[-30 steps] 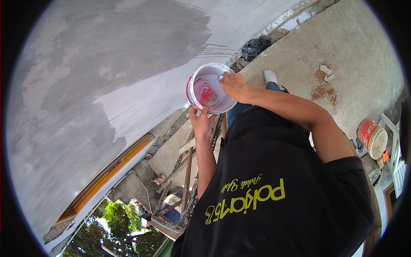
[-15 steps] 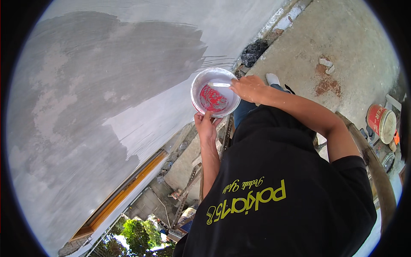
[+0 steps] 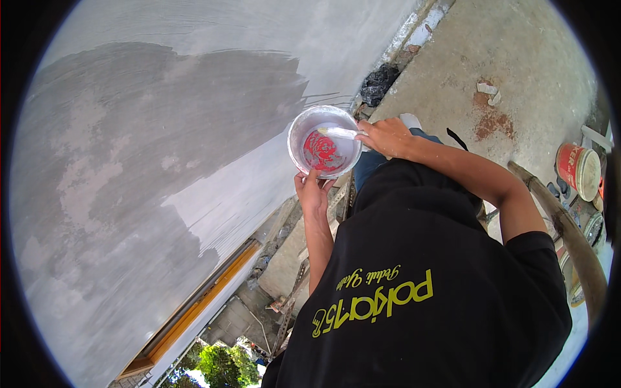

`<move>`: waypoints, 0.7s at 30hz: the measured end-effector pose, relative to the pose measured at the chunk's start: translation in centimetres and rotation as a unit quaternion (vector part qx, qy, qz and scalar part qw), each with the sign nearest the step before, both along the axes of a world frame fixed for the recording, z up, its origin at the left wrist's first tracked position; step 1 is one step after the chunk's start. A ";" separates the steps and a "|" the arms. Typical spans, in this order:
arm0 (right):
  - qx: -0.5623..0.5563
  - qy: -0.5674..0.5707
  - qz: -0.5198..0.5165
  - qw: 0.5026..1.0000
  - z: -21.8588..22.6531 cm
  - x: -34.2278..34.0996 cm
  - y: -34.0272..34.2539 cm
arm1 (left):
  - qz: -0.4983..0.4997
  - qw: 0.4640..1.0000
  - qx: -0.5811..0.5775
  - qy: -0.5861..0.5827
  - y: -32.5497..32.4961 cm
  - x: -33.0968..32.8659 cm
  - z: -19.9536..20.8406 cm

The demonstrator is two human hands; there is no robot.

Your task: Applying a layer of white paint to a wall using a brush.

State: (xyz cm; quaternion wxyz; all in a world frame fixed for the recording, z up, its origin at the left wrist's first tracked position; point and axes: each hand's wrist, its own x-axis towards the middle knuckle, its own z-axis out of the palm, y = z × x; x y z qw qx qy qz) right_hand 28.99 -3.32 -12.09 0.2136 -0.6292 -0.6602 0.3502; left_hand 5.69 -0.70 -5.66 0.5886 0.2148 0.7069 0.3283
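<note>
White-rimmed bucket [image 3: 293, 143] held near centre, pinched at six o'clock by the left hand [image 3: 314, 194], brush [image 3: 343, 133] gripped by the right hand [image 3: 388, 138] at three, wall [image 3: 162, 129] met toward ten, concrete floor [image 3: 440, 71] spread toward one.

The bucket [image 3: 297, 137] shows white (red-swirled inside); the wall [image 3: 142, 136], patchy grey.

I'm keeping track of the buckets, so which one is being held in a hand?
The pale-rimmed bucket with red showing inside: the left hand holds it at its edge. No hand touches the red-sided bucket at far right.
</note>
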 end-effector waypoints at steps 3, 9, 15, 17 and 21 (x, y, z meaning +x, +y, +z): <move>0.021 0.018 -0.023 0.999 -0.3 0.1 0.1 | -0.002 1.000 0.002 0.005 0.4 0.3 0.1; 0.021 0.023 -0.027 0.999 -0.6 0.3 0.5 | -0.018 1.000 0.009 0.012 0.6 -0.1 -0.3; 0.030 0.026 -0.027 0.999 -0.3 0.6 0.8 | -0.014 1.000 0.005 0.008 0.5 -0.4 -0.5; 0.018 0.016 -0.019 1.000 -0.2 0.5 0.9 | -0.007 1.000 0.003 0.005 0.4 -0.4 -0.5; 0.015 0.020 -0.018 1.000 -0.3 0.5 0.9 | -0.017 1.000 0.005 0.004 0.5 -0.6 -0.8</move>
